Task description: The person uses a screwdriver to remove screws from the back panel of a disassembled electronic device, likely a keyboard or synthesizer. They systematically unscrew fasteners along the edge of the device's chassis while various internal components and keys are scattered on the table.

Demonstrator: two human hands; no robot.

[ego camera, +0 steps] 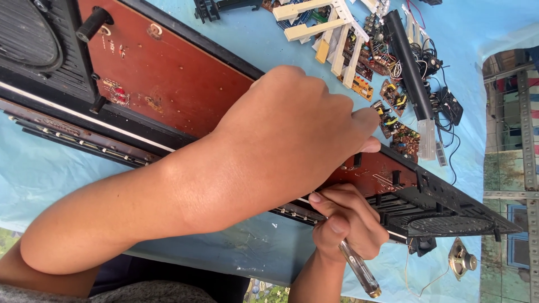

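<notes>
Across the blue sheet [33, 174], a long red-brown panel [168, 73] lies steadied by the spread-fingered left hand [292, 129], the right hand [345, 221] gripping a clear-handled screwdriver [359, 269].

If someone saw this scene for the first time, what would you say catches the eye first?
The big left hand fills the middle, pressing on a long red-brown and black keyboard panel that runs across the blue sheet. Below it, the right hand grips a clear-handled screwdriver. Loose circuit boards and cream keys lie at upper right.
</notes>
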